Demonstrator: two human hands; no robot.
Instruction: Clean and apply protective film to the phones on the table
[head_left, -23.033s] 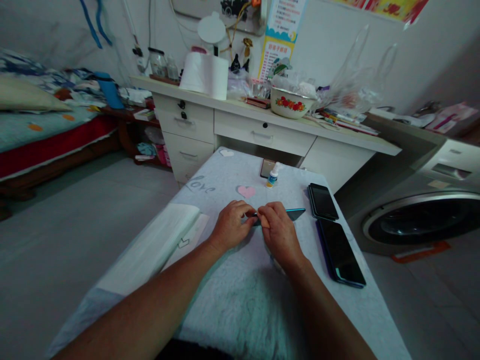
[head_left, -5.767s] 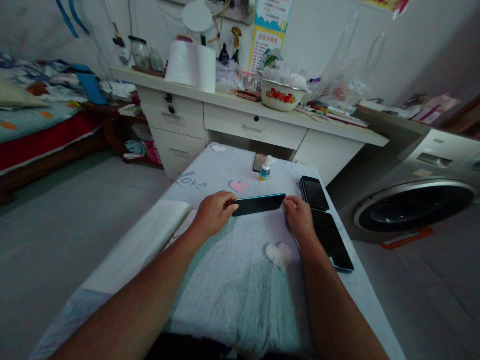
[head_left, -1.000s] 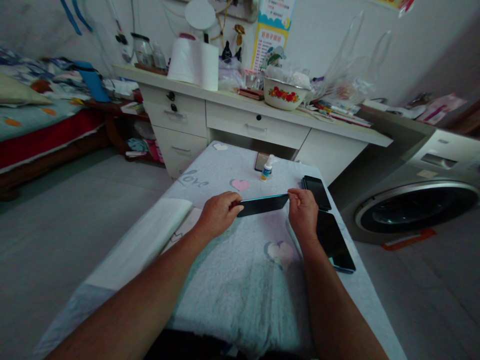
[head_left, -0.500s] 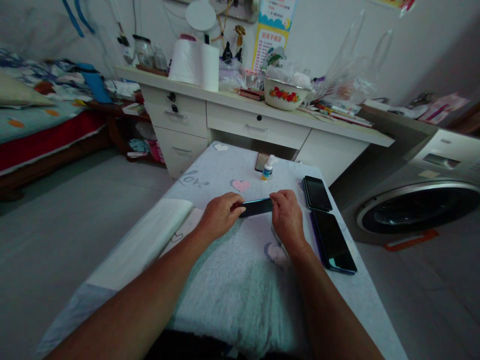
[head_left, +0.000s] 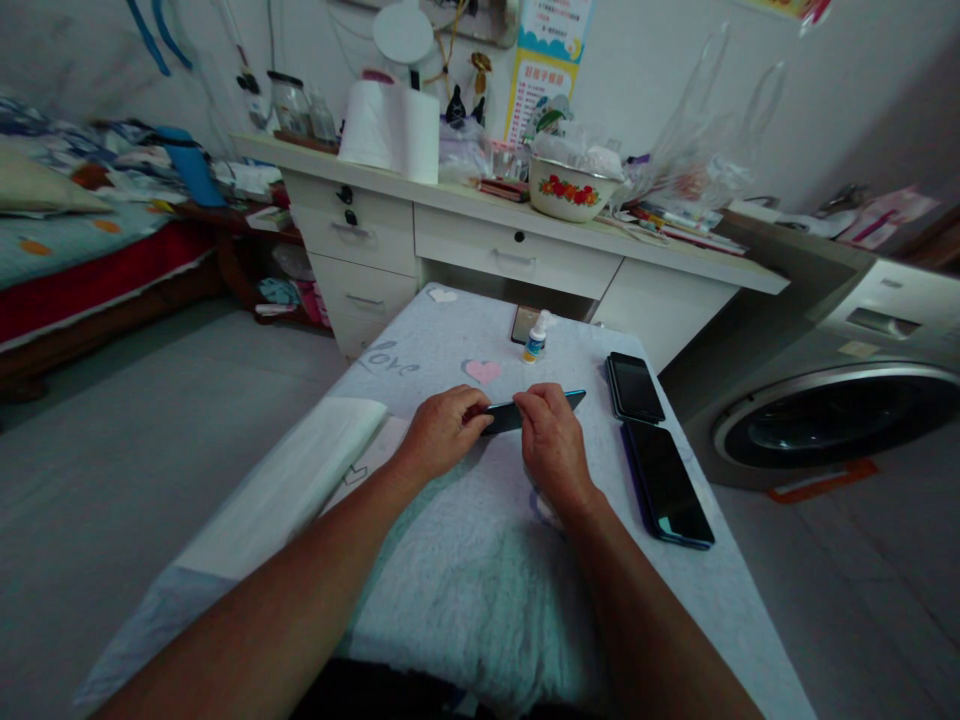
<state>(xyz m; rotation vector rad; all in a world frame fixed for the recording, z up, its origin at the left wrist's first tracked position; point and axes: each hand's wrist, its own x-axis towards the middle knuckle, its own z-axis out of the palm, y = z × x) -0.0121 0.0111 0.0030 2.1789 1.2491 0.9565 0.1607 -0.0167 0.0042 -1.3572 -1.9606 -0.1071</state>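
A dark smartphone [head_left: 504,419] is held tilted above the cloth-covered table, between my two hands. My left hand [head_left: 444,428] is closed on its left end, thumb and fingers pinching it. My right hand [head_left: 556,440] is closed in a pinch near the phone's middle, and the right end of the phone sticks out beyond it. Whether anything thin lies between the right fingertips is hidden. Just past the phone stands a small spray bottle [head_left: 535,340] with a white top. Behind that bottle a flat, brownish phone-like rectangle [head_left: 523,322] lies on the cloth.
Two dark phones, a smaller one [head_left: 635,387] and a larger one [head_left: 670,485], lie along the table's right side. White paper [head_left: 285,480] covers the left edge. A cluttered white desk [head_left: 517,240] is beyond, with a washing machine [head_left: 832,350] at the right.
My right hand has shifted left along the phone, from its right end to about its middle, uncovering that end. My left hand has stayed almost in place.
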